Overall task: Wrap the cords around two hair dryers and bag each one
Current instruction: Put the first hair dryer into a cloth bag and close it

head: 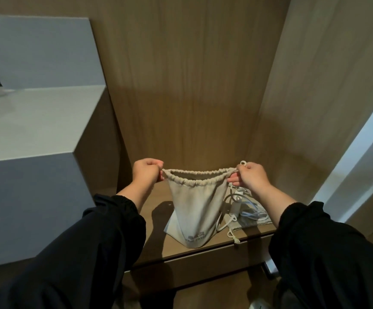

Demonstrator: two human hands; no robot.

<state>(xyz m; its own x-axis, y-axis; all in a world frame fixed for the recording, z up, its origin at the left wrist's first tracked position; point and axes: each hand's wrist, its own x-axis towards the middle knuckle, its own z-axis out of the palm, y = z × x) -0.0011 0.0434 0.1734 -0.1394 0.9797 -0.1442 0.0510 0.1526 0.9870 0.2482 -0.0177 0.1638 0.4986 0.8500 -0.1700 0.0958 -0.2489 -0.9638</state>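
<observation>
Grey ledge (36, 121) fills the 9 o'clock side of the view, well apart from the rest. Left sleeve (80, 253), black, comes in from 7 o'clock. Left hand (146, 172) has its fingers curled and pinches the 9 o'clock end of the gathered rim of the bag (194, 208). The bag is beige cloth with a drawstring top, held upright just below frame centre. Its mouth is stretched wide between both hands and its bottom looks to rest on the wooden shelf (156, 248). Faint print low on its front, unreadable. Can't tell if anything is inside. The shelf sits in a wooden alcove (192, 74) whose back wall runs up to 12 o'clock. Right hand (251, 177) also has its fingers curled and pinches the 3 o'clock end of the rim. A drawstring loop (243, 162) sticks up at 11 o'clock of that hand. At 4 o'clock of the bag, on the shelf, lies a hair dryer (236, 206). It is white and mostly hidden behind the bag and the right wrist. Its cord (253, 212) is bunched in loops beside it; can't tell how neatly it is wound. The dryer lies on a second bag (248, 225), flat beige cloth. A knotted string (232, 234) trails from there to the shelf's front edge, at 6 o'clock of the dryer. Right sleeve (326, 253), black, comes in from 5 o'clock. White wall strip (359, 163) runs along the 3 o'clock side.
</observation>
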